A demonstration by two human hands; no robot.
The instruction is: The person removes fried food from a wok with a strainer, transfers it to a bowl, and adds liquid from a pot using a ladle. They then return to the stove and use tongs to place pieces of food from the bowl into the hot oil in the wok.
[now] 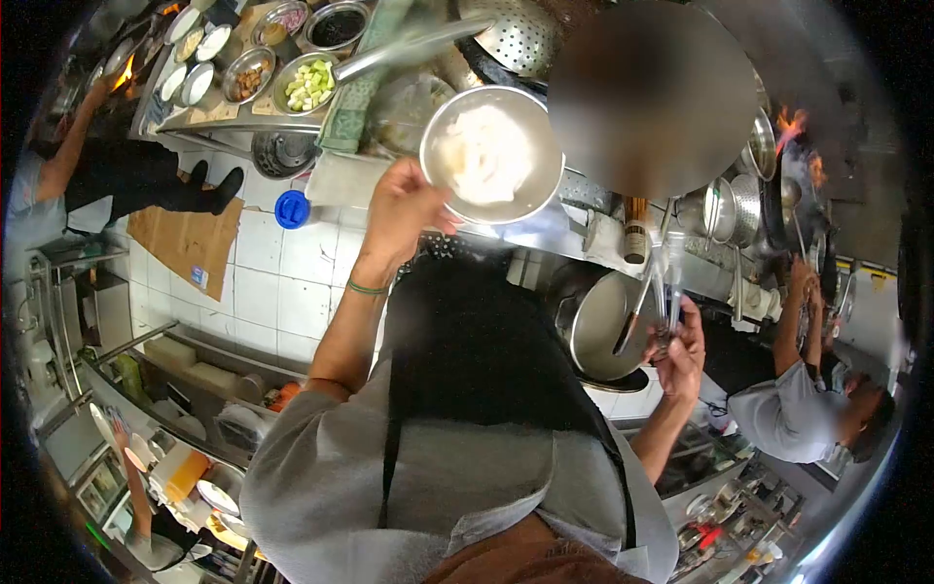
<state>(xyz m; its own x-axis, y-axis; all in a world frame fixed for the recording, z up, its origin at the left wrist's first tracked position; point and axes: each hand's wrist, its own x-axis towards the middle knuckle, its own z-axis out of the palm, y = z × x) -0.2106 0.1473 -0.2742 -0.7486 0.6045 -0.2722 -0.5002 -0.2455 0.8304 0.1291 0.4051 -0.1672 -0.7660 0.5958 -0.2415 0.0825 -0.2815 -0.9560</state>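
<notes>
My left hand (404,209), with a green band on its wrist, grips the rim of a round steel bowl (491,156) that holds pale white food. It is raised over the edge of a steel counter (545,234). My right hand (681,350) is closed on thin metal utensil handles (662,292). They reach toward a large steel pot (603,326) that stands low beside me. My grey shirt and black apron fill the lower middle of the view.
Several steel bowls of ingredients, one with green cubes (309,86), sit on the counter at top left. A perforated strainer (516,34) lies near them. A person in grey (793,409) works at flaming woks (793,127). Other people stand at top left and bottom left. The floor is white tile (282,282).
</notes>
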